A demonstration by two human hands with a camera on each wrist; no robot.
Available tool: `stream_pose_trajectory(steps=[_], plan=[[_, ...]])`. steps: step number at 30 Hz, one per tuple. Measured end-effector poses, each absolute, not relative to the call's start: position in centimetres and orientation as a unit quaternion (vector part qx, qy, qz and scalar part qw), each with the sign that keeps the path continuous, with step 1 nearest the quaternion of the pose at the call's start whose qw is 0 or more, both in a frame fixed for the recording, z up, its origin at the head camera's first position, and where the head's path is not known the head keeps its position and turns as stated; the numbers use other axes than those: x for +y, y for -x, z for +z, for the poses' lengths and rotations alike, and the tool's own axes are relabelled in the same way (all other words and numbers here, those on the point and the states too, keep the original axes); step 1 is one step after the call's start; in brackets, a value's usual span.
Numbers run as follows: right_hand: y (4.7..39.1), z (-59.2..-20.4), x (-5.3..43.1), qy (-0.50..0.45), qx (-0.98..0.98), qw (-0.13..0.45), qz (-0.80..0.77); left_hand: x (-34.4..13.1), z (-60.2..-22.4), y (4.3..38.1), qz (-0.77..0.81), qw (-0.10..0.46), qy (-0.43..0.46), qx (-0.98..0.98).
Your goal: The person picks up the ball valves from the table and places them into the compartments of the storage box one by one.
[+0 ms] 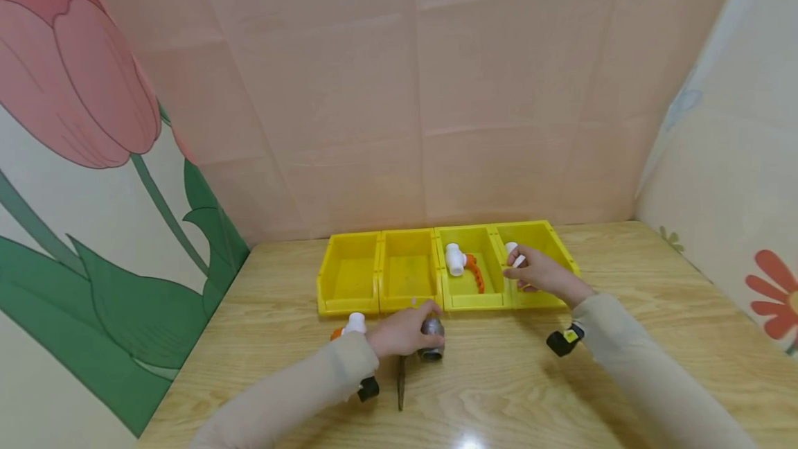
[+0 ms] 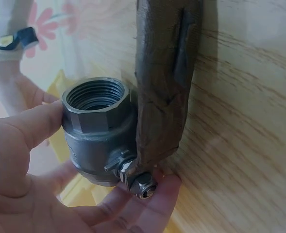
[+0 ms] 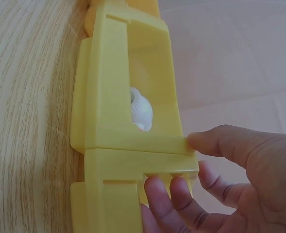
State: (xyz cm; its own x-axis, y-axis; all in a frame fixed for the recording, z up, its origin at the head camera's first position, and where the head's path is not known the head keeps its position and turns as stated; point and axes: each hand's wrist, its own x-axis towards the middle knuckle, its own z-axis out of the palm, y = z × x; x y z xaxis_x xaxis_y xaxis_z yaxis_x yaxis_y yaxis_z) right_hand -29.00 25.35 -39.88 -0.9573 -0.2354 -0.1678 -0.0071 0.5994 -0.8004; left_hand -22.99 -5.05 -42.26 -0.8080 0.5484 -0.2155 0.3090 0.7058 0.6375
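In the head view, the left hand (image 1: 404, 331) grips a metal valve (image 1: 432, 338) on the table (image 1: 486, 380) before the yellow bins (image 1: 472, 301), while the right hand (image 1: 542, 272) reaches to the rightmost bin beside a white piece (image 1: 511, 248). The left wrist view shows thumb and fingers clamped round the valve, its handle (image 2: 164, 82) alongside. In the right wrist view, thumb and fingers sit apart about the bin divider; whether they grip anything I cannot tell.
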Motion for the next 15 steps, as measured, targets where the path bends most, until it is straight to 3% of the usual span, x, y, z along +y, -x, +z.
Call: stream_pose_trajectory(steps=[15], plan=[[29.01, -39.92, 25.47, 0.069, 0.885, 0.13, -0.442, -4.92, -41.85, 23.14, 0.294, 0.218, -0.252, 0.896]])
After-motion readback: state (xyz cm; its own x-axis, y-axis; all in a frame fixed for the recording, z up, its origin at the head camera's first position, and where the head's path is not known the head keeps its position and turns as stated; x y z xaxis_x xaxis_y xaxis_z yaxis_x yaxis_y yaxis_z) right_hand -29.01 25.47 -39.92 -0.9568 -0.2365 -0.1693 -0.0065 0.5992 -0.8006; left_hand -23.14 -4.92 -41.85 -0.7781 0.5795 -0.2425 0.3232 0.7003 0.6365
